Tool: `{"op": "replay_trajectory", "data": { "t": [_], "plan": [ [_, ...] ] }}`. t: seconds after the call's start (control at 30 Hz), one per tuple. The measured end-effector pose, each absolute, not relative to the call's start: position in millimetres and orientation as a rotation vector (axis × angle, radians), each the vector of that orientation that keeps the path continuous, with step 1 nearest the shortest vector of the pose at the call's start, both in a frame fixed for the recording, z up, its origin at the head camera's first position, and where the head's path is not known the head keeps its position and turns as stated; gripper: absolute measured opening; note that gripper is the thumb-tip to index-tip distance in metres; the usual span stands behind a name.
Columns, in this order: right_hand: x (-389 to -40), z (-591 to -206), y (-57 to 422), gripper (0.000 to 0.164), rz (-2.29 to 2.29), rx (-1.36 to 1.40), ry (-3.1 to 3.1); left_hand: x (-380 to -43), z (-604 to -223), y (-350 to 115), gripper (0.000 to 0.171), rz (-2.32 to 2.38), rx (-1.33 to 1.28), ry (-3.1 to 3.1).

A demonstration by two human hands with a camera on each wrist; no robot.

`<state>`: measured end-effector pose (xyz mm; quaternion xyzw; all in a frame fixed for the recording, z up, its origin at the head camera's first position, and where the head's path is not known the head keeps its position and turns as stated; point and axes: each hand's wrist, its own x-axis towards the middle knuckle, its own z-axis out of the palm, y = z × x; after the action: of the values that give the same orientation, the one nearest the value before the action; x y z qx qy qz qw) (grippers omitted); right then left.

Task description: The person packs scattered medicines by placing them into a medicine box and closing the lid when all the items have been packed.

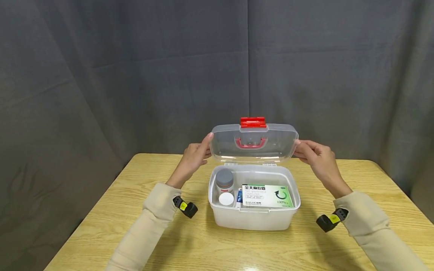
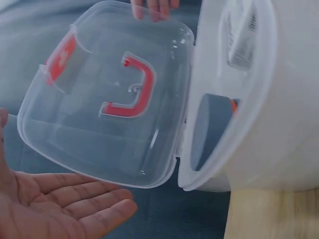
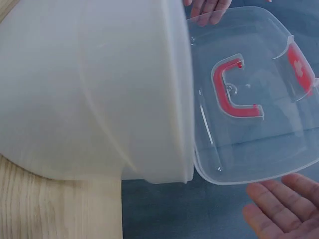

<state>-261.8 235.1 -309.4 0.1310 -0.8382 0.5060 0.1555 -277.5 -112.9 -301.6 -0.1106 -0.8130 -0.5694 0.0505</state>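
A white medicine box (image 1: 253,220) stands on the table, its clear lid (image 1: 222,141) raised on the rear hinges. The lid carries a red latch (image 1: 252,122) and a red handle (image 2: 142,97). At the lid's left side is my left hand (image 1: 194,160), thumb by the rim and fingers stretched out along the outside. My right hand (image 1: 318,160) is at the opposite side; its fingers extend straight at the lid's edge in the right wrist view. Inside the box are a grey-capped bottle (image 1: 224,178), a white-capped bottle (image 1: 226,198) and a white-and-green capsule carton (image 1: 266,195).
A small blue-and-white packet (image 1: 239,197) is partly hidden behind the carton. The wooden table (image 1: 118,210) reaches back to a grey curtain (image 1: 169,75). Each wrist wears a black camera (image 1: 188,209) over a beige sleeve.
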Motion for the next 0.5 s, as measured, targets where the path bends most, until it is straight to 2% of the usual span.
{"op": "replay_trajectory", "data": {
  "t": [0.33,0.5],
  "plan": [
    [-253,-298,232,0.071,1.435,0.278,-2.472,-267,-292,-113,0.085,-1.815,-0.230,-2.523],
    [-247,-293,231,0.075,1.431,0.235,-2.509,-265,-291,-112,0.070,-1.764,-0.211,-2.555]
  ]
}}
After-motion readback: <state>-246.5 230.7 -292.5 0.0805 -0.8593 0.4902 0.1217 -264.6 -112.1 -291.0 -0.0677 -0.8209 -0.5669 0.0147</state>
